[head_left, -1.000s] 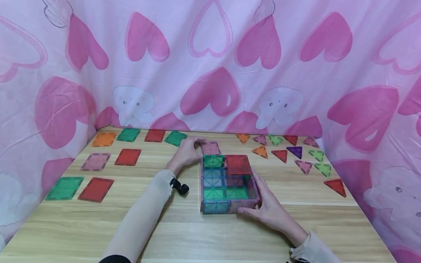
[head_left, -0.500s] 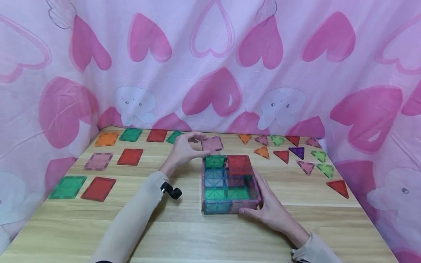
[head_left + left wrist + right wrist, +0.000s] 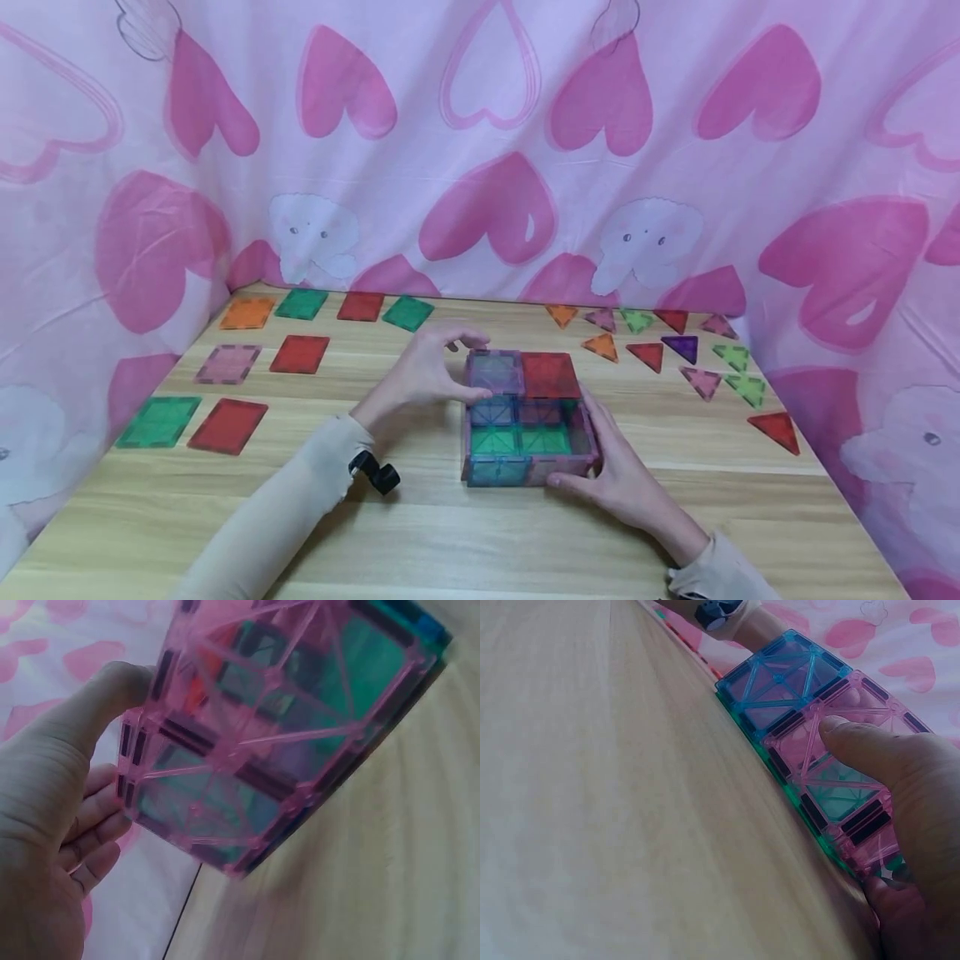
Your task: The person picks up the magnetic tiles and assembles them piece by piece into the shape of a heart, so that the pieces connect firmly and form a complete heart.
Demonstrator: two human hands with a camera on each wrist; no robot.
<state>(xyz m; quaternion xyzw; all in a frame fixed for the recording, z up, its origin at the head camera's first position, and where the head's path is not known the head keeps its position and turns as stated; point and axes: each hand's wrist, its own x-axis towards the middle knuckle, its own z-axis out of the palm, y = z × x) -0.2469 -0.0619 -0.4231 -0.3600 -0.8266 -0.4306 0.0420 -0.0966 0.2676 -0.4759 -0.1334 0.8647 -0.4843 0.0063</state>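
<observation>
- Pink heart-print cloth (image 3: 480, 83) hangs behind and at both sides of the work area.
- Wooden table (image 3: 420, 533) fills the foreground.
- Box of see-through tiles (image 3: 495, 472) sits on the table between the hands; near wall blue at left, pink at right. Near half of its top uncovered.
- Right hand (image 3: 618, 475) clamped on the box, thumb against the near wall, fingers along the right side.
- Left hand (image 3: 412, 371) pinches the pink tile, thumb at its near edge. Hands apart.
- Pink tile (image 3: 495, 372) over the box's far left corner, beside the red tile (image 3: 550, 375) at far right.
- Eight loose squares (image 3: 159, 422), flat, left.
- Twelve triangles (image 3: 776, 432), mixed colours, right.
</observation>
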